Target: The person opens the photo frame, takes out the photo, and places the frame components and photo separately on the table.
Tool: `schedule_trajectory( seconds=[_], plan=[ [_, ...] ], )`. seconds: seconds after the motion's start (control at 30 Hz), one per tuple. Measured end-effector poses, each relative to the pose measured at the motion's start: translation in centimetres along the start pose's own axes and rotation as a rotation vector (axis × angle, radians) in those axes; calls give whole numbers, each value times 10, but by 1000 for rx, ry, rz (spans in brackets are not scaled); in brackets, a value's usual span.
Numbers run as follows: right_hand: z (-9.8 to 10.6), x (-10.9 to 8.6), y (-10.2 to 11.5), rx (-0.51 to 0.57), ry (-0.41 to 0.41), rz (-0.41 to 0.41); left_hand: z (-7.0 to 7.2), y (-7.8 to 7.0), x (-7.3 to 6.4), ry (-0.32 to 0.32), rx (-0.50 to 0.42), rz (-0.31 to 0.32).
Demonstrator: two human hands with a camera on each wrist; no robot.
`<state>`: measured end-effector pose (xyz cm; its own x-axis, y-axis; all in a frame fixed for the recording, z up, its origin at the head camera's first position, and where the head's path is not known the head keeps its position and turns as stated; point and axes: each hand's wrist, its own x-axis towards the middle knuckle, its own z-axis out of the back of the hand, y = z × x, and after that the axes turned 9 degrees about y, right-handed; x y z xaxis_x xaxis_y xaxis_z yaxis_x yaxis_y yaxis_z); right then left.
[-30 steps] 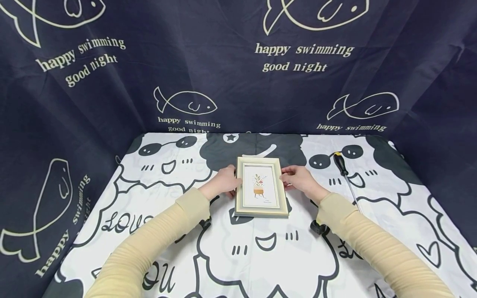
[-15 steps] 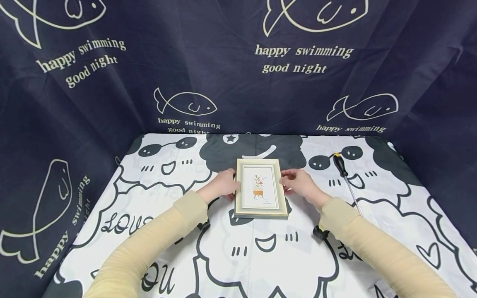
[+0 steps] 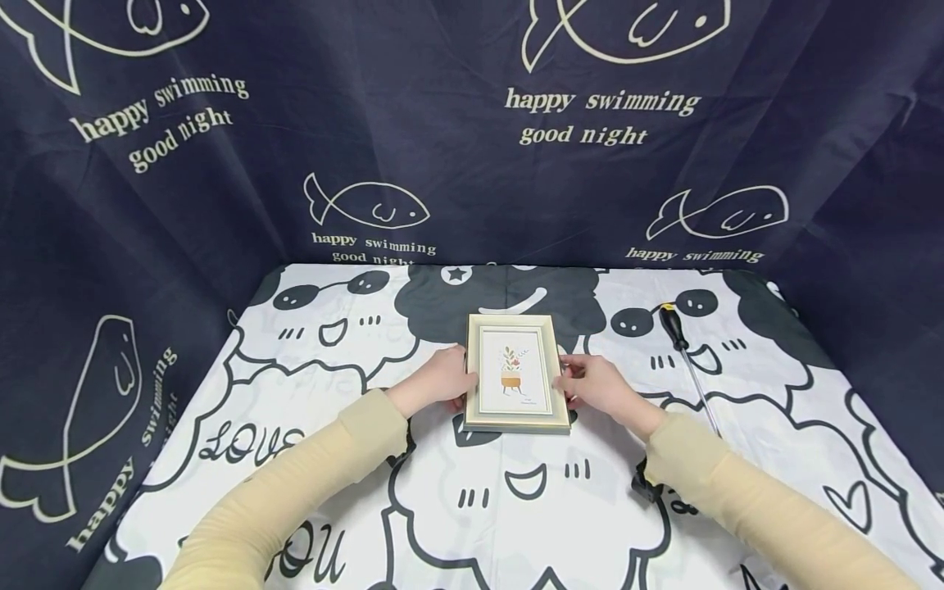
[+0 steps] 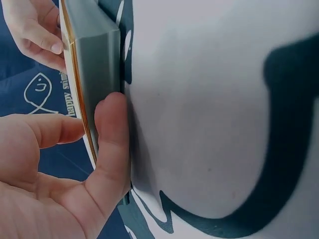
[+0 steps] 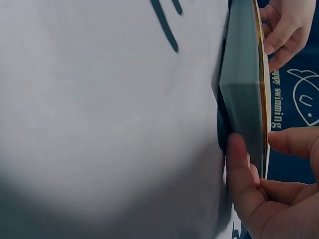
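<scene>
A cream picture frame (image 3: 472, 414) with a plant-pot print lies face up on the patterned cloth, in the middle of the head view. My left hand (image 3: 439, 377) grips its left side, thumb at the front rim and fingers along the edge. On the opposite side my right hand (image 3: 596, 383) holds the frame likewise. The left wrist view shows the fingers (image 4: 113, 134) against the frame's grey-green side (image 4: 99, 55). In the right wrist view, the fingers (image 5: 241, 169) touch the side wall (image 5: 241, 94) near the cloth.
A screwdriver (image 3: 673, 326) with a black and yellow handle lies to the right, its shaft pointing toward the right forearm. Patterned cloth (image 3: 516, 524) covers the table. A dark blue curtain (image 3: 472, 164) with fish drawings hangs behind it.
Both hands have slid a little nearer along the frame's sides, the right one more clearly. The frame lies in nearly the same spot, and the screwdriver has not moved.
</scene>
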<state>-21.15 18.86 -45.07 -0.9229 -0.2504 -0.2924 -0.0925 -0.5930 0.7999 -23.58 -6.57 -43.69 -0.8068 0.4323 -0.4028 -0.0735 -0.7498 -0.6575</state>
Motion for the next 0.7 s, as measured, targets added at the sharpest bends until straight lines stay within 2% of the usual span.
schedule_trajectory(
  seconds=[0.27, 0.47, 0.7],
  plan=[
    [-6, -3, -1, -129, -46, 38, -4, 1, -3, -36, 106, -57],
    [-6, -3, 0, -159, -63, 71, -6, 2, -3, -48, 115, -93],
    [-6, -4, 2, -157, -66, 77, -6, 2, -3, -42, 113, -99]
  ],
)
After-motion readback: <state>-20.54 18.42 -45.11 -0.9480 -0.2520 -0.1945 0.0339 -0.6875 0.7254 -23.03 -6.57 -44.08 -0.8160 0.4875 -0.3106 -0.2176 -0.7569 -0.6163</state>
